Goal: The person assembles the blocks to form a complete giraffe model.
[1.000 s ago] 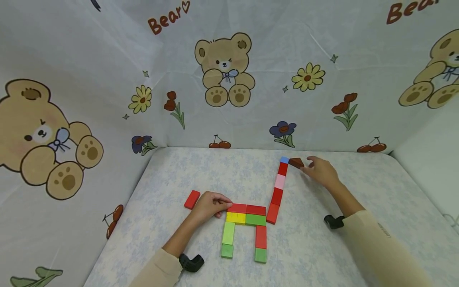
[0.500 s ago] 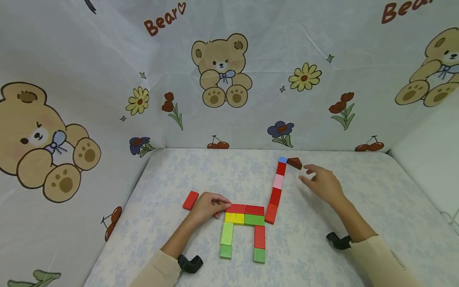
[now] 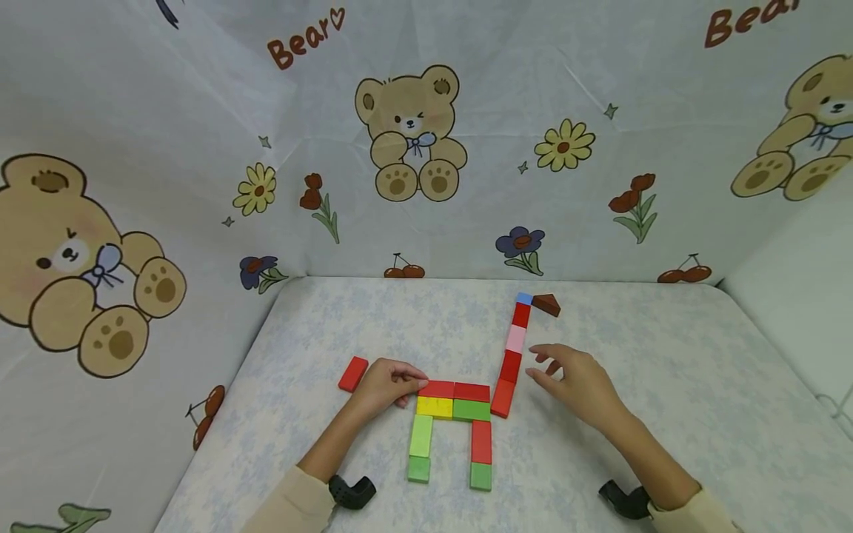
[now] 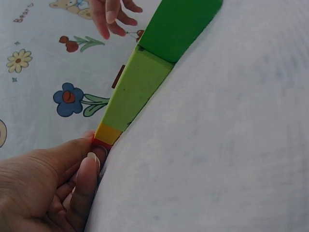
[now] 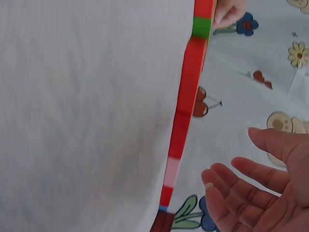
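Note:
Flat coloured blocks lie in a joined figure on the table. Its body has two red blocks (image 3: 472, 392) above a yellow block (image 3: 435, 407) and a green block (image 3: 471, 410). My left hand (image 3: 386, 385) pinches the left end of the upper left red block (image 3: 436, 389) between thumb and forefinger; the other fingers are curled. A slanting column with a pink block (image 3: 515, 339) rises at the right to a blue block (image 3: 524, 298), beside which lies a brown wedge block (image 3: 547, 304). My right hand (image 3: 580, 385) hovers right of this column, fingers loosely spread, holding nothing.
A loose red block (image 3: 353, 374) lies left of my left hand. Two legs, a light green one (image 3: 420, 435) and a red one (image 3: 481, 442), each end in a green block. A bear-print cloth (image 3: 286, 133) stands behind the table (image 3: 400, 318).
My right hand has let go of the brown wedge and moved down and toward me, beside the column. The wedge stays by the blue block. My left hand keeps its place.

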The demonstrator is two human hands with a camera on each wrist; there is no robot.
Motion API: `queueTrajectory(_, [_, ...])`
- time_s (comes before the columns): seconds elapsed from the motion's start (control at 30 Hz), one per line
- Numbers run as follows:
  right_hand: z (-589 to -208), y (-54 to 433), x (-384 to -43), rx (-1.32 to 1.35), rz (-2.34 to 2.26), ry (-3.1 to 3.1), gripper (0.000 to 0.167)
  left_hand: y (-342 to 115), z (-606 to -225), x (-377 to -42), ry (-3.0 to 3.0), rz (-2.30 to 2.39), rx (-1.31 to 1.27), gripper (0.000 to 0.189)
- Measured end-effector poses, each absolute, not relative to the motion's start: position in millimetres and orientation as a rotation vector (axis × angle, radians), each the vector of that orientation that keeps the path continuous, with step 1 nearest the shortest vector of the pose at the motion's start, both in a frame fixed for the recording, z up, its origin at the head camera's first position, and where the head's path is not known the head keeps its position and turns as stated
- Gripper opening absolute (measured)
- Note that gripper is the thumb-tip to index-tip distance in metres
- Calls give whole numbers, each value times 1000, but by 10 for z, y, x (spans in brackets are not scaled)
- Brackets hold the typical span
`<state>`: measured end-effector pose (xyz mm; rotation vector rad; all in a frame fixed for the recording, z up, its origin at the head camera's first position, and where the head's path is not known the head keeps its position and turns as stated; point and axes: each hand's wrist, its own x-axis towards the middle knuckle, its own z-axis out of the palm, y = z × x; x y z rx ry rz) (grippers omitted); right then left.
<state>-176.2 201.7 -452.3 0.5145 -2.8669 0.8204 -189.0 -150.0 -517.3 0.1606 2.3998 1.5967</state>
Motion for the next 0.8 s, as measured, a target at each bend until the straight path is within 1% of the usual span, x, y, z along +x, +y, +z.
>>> queueTrajectory(0.17, [-4542,1839,-1613,614,838,-2864,37,-1507,-5183,-1885,2402,1594,162,18])
queueTrajectory(0.33, [-4590,1682,-1545,733,845,-2848,32,-1502,-5198,-1895,2400,1597,162,19])
queueTrajectory(0.57, [-4605,1520,-1546,803,877,-2946,29,-1508,-5203,-1901,2399,1604,166,18])
queueTrajectory(0.8, [-4601,1490,-1583,895,907,-2973,24,-1507,-5181,-1891,2393,1605,171,17])
